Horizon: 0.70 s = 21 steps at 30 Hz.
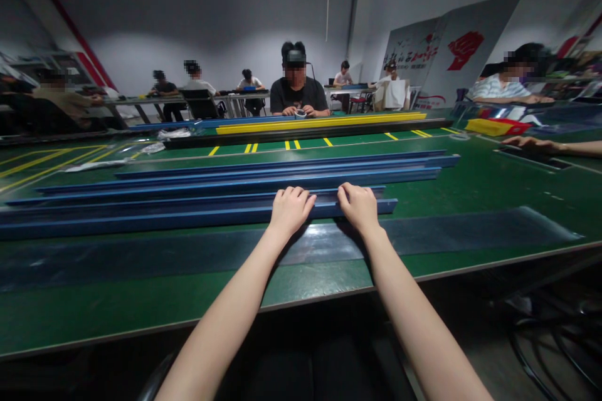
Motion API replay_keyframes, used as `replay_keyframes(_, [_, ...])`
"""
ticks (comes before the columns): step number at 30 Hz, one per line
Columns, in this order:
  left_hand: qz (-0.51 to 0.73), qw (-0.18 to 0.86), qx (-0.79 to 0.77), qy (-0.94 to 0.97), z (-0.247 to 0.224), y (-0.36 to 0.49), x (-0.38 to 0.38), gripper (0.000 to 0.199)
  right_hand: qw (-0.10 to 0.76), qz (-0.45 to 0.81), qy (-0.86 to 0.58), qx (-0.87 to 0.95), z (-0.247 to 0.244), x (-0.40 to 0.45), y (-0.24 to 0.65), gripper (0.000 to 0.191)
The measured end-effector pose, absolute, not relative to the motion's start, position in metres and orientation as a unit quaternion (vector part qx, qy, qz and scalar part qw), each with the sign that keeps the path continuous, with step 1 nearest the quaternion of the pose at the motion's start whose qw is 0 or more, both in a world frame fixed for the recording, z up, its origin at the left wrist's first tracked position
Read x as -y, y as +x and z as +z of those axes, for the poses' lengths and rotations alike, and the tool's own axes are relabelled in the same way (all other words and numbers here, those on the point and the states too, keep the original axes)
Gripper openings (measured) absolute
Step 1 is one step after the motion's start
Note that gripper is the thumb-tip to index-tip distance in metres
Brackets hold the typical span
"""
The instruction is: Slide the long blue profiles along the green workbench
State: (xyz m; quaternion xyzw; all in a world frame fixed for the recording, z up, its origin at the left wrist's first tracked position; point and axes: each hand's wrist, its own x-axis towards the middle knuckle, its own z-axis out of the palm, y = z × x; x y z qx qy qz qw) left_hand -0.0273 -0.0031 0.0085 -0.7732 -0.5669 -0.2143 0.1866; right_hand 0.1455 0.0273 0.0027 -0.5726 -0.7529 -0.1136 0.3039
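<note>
A long blue channel rail (141, 219) lies lengthwise across the green table, the nearest of several blue rails. My left hand (291, 208) is closed over this rail, its fingers bent across the far side. A short way along, toward the rail's right end, my right hand (359, 205) also grips it, thumb on the near side. The undersides of both hands and some fingertips are hidden. Just behind the held rail are more blue rails (244, 183), roughly parallel to it. Under my wrists, a flat transparent plastic strip (461, 230) lies along the table.
Beyond the blue rails lie a yellow rail (324, 123) and a black rail (301, 136). A person (298, 91) sits opposite. At right, another person's hand (533, 144) rests by a dark flat device (536, 158). The table's near edge (329, 296) crosses below my forearms.
</note>
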Motion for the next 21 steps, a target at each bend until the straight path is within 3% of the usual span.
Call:
replay_keyframes(5, [-0.220,0.195,0.529,-0.796,0.003,-0.023,0.003,0.034,0.340,-0.089,-0.589,0.728,0.006,-0.027,0.146,0.029])
replay_keyframes(12, [-0.191,0.216,0.466,-0.837,0.002,-0.010,0.002,0.031,0.467,0.005,-0.618,0.632,0.017,-0.030,0.175,0.029])
replay_keyframes(21, [-0.155,0.230,0.435,-0.857,0.008,0.012,-0.005,0.024,0.488,0.083,-0.656,0.570,0.005,-0.058,0.239,0.024])
